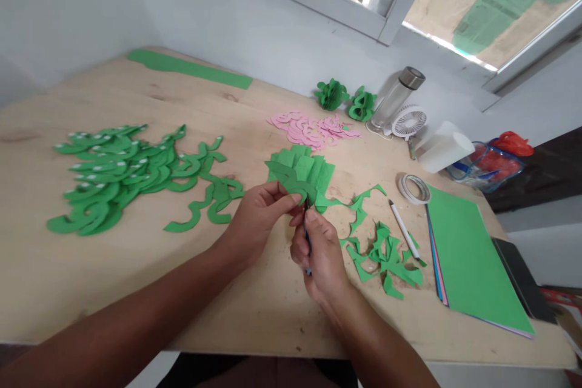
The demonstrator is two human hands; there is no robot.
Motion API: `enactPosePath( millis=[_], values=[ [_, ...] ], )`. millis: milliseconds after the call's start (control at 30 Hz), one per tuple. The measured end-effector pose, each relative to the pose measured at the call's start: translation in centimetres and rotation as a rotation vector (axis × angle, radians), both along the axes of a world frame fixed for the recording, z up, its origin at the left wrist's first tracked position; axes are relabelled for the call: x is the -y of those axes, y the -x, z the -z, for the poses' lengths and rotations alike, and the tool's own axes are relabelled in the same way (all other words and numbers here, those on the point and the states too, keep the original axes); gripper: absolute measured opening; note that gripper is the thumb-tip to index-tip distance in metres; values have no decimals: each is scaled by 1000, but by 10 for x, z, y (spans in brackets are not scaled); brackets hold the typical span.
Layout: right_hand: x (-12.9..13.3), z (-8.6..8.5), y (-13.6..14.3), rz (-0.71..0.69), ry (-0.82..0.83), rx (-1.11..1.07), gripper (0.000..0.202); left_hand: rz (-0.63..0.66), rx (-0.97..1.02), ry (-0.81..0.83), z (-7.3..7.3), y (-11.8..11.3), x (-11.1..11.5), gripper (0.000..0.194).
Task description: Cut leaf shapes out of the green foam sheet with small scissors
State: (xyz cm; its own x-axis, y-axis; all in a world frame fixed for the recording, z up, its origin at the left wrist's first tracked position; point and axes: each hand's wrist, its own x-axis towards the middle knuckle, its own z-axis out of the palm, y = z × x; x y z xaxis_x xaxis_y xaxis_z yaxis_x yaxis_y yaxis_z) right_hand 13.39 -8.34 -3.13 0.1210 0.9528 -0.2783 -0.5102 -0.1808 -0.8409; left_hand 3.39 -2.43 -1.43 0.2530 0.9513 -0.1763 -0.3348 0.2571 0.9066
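Both forearms are spanning the near edge of the worktop, and here's the action: the left hand is pinching one green piece between closed thumb and fingertips, midway between the side edges. The right hand is wrapping curled fingers round one pair of scissors, hiding most of it; how far the blades are parting, I can't tell.

Toward the right edge, green scraps are tangling beyond counting beside one white pen, and one stack of sheets is showing green on top, its lower sheets mostly covered. Over toward the left edge, curled green cutouts are overlapping too thickly to count! Just past the hands, folded green paper is half hiding behind the held piece.

Farther back, pink cutouts are heaping up, uncountable; two green paper balls are sitting near the far edge, one bottle and one fan standing alongside. Toward the far left corner, one green strip is lying along that edge.
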Motion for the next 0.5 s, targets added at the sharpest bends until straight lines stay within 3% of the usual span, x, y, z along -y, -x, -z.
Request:
enactPosePath(
  millis=[500],
  values=[
    [0, 1, -2, -11, 2, -18, 48, 14, 0, -14, 1, 4, -3, 21]
  ],
)
